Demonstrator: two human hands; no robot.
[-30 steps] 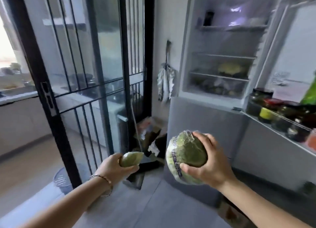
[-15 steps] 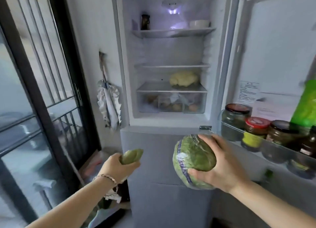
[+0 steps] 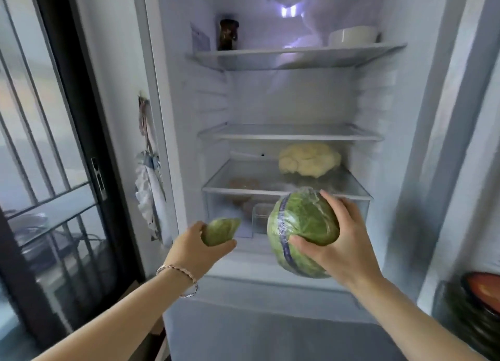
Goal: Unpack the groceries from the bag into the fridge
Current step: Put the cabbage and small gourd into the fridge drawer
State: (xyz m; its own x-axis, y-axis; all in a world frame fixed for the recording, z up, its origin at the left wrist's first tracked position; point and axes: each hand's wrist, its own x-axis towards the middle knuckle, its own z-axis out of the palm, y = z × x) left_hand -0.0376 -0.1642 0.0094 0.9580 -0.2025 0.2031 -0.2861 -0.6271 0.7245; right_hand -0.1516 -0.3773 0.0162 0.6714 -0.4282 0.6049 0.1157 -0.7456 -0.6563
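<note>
Step in hand: carrying stage, both items were up at the open fridge (image 3: 433, 117), neither set down yet. Bag not in view.

- Right hand (image 3: 343, 241): fingers spread wide and curled round a film-wrapped cabbage (image 3: 303, 225), thumb underneath, fingertips over the top. The cabbage hung in front of the drawer (image 3: 230, 211), just below the lip of the lowest shelf (image 3: 270, 190), outside the cabinet.
- Left hand (image 3: 200, 247): closed round a small green wrapped vegetable (image 3: 220, 230), only its tip showing past the fingers. Can't tell what it is. It was low, at the left front of the fridge. Bracelet (image 3: 178, 272) on that wrist.

Next move, my read: lift the cabbage over the shelf lip and push it in. The cauliflower (image 3: 308, 159) sat right of centre on the lowest shelf, so the stretch to its left looked the likely spot; the middle shelf (image 3: 292, 134) is the alternative. The small one could go beside it or in the drawer, which would need a freed hand to pull.

Counts:
- held items: 2
- glass shelves: 3
- cauliflower: 1
- top shelf: 1 dark jar (image 3: 228, 34), 1 white bowl (image 3: 353, 36)
- drawer: 1, contents too blurred to count
- door rack, lower right: lidded jars (image 3: 481, 287), cut off, no count
</note>
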